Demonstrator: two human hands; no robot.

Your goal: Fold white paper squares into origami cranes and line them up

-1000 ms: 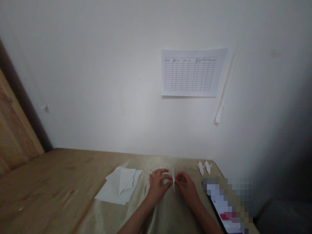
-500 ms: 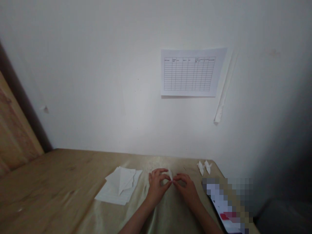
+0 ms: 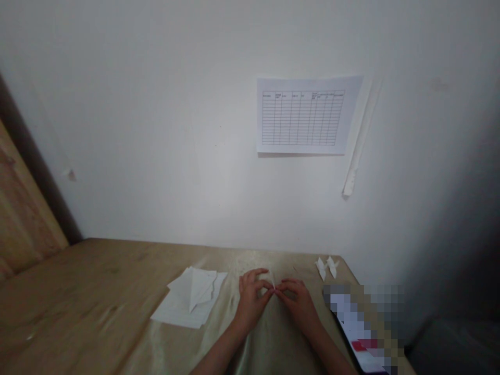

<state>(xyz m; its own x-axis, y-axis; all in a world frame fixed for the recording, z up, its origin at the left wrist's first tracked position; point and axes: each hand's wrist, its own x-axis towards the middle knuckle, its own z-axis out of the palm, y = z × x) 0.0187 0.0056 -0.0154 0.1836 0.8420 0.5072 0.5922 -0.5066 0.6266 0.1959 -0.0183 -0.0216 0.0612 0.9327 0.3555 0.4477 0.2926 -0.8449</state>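
Between my fingertips stands a thin, narrow piece of white paper [image 3: 274, 280], seen nearly edge-on. My left hand [image 3: 253, 294] pinches its lower end from the left, thumb and index finger together, the other fingers curled above. From the right, my right hand [image 3: 298, 301] pinches the same end, its fingertips touching those of my left hand. Left of my hands lies a stack of white paper sheets [image 3: 175, 311] with a folded, pointed sheet [image 3: 199, 286] on top. Two small folded white paper shapes [image 3: 321, 269] [image 3: 332, 266] rest at the table's back right.
A partly pixelated phone or tablet [image 3: 353, 328] lies at the right edge of the cloth-covered table [image 3: 97, 291]. A printed table sheet [image 3: 302, 120] hangs on the white wall [image 3: 156, 130]. Wooden boards [image 3: 27, 208] stand at the far left.
The paper between my fingertips now looks thinner, turned more edge-on. Both hands keep their pinch and have hardly moved.
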